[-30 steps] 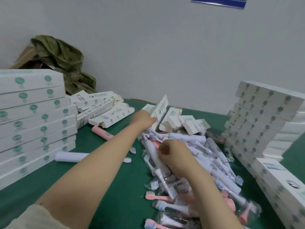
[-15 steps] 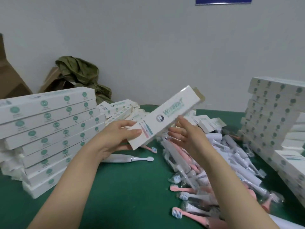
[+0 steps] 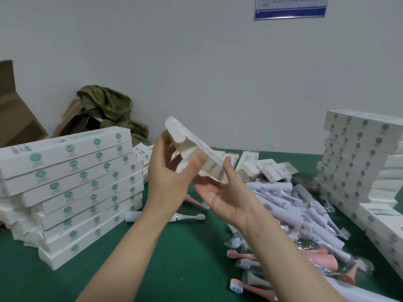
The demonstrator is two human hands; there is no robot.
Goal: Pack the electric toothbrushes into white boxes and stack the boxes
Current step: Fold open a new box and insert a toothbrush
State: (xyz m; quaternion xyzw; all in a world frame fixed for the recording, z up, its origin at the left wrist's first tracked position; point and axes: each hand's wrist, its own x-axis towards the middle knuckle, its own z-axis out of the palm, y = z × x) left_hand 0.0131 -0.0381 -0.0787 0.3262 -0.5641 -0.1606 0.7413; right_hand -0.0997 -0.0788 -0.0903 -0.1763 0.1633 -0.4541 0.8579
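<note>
At the centre of the frame, raised above the green table cover (image 3: 152, 269), a white box (image 3: 197, 147) is held in both hands. The left hand (image 3: 168, 177) curls round its near end, fingers pressed to the card. The right hand (image 3: 224, 199) lies palm-up beneath it, fingers loosely spread and thumb (image 3: 227, 163) set against the side.

Half a second ago the box showed its printed face and rose toward the upper right. Now it is turned so that its opened end flap (image 3: 172, 127) points to the upper left. A second ago the left hand was reaching among the loose boxes (image 3: 268, 168) at the back, while the right was in the pile of toothbrushes (image 3: 305, 214). I judge the box is being opened for filling, and neither hand holds a brush yet.

Whether anything is inside cannot be told, since the opening faces away and motion blurs it. Its far end is hidden behind the right hand.

A white toothbrush (image 3: 189, 217) lies below the hands, its middle hidden by the left forearm. Stacked boxes (image 3: 76, 171) stand at left and a second stack (image 3: 357, 153) at right, cut by the frame edge. An olive cloth (image 3: 106, 105) and a brown carton (image 3: 13, 114) sit at upper left. A blue notice (image 3: 290, 7) at top right is cropped and unreadable.
</note>
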